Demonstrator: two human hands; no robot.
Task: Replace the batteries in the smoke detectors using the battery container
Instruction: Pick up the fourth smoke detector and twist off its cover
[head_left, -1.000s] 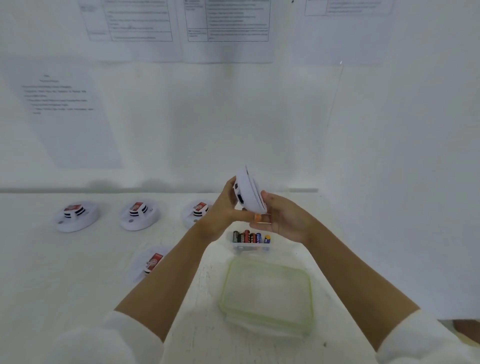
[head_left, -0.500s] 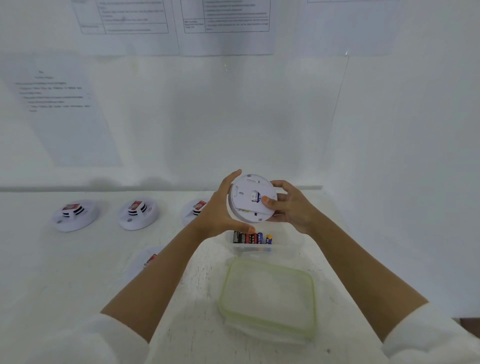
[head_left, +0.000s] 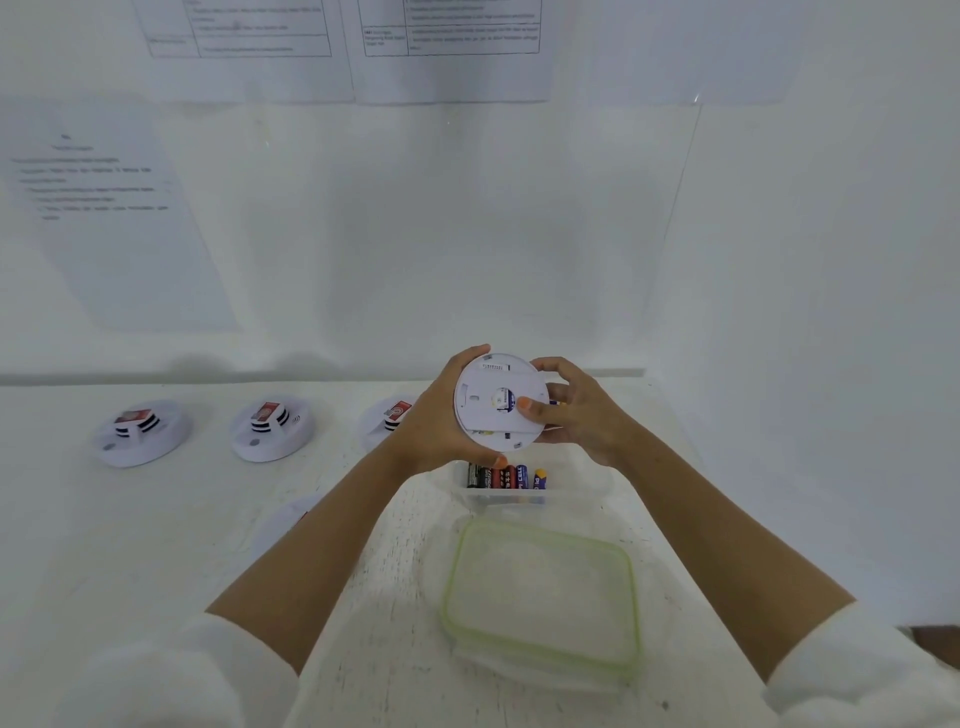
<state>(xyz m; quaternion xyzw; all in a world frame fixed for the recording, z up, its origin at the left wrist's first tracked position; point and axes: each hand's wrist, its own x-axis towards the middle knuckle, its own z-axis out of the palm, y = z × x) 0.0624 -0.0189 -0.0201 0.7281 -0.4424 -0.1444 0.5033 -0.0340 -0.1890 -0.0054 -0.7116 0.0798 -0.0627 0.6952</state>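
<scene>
Both hands are holding one smoke detector (head_left: 493, 410) up above the table (head_left: 156, 561), centre of view, flat back side facing the camera. Left hand (head_left: 434, 421) is cupping its left edge, fingers curling round the rim, thumb tip showing at the bottom edge. Right hand (head_left: 584, 421) is gripping the right edge, fingers curling behind, right thumb (head_left: 525, 404) pressing on the back face beside a small opening. Something coloured is showing in there, too small to tell what.

Battery container (head_left: 576, 491), clear plastic, is sitting on the table directly below the held unit, lid off. Batteries (head_left: 506, 477) are lying in a row in its left part: black, red, blue and yellow casings. Lid (head_left: 540, 597), clear with a green rim, is lying flat just on the near side of the container; can't tell if they're touching.

Three more units are sitting in a far row, sensor side up: leftmost detector (head_left: 140, 431), middle detector (head_left: 272, 428), and third detector (head_left: 387, 415), which is partly hiding behind the left hand. Fourth detector (head_left: 291, 519) is lying nearer, mostly hidden under the left forearm. Printed sheets (head_left: 119, 223) are hanging on the wall.
</scene>
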